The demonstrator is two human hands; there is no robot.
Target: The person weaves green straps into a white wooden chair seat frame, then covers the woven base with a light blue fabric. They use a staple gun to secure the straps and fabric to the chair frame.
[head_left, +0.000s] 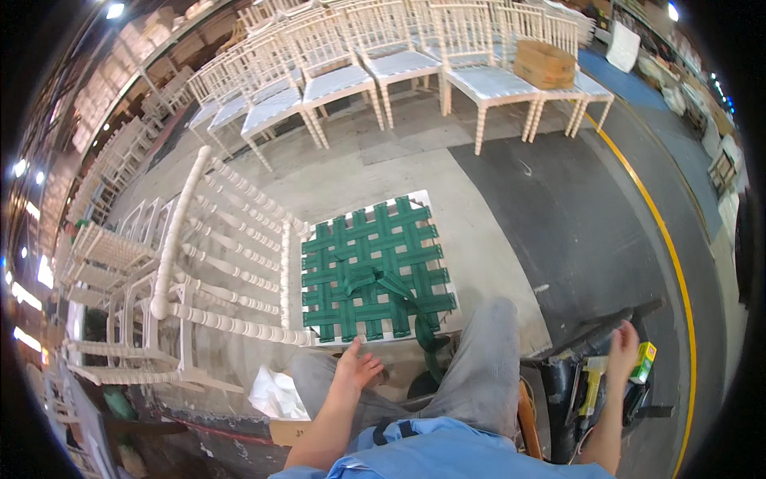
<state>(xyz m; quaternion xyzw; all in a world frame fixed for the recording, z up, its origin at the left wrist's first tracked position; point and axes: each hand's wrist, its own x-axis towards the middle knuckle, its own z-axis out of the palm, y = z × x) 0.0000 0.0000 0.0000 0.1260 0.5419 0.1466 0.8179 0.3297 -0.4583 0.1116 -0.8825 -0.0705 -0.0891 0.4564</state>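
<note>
A cream wooden chair [234,323] with beaded spindles stands before me, its back to the left. Green webbing [375,255] is woven in a lattice across its seat. One loose strip [431,339] of the webbing lies bunched on the seat and hangs over the near right edge. My left hand [359,371] is open at the seat's near edge, fingers apart, by my knee. My right hand [625,351] is raised over the tools at my right, its fingers curled together; whatever they hold is too small to make out.
Beside my right leg a dark holder [562,383] bears tools, a yellow-handled one [592,383] and a green-and-yellow box [643,363]. White wrapping [275,391] lies at lower left. Rows of similar chairs [335,81] stand ahead, one with a cardboard box [545,64]. More chairs [120,255] stand left.
</note>
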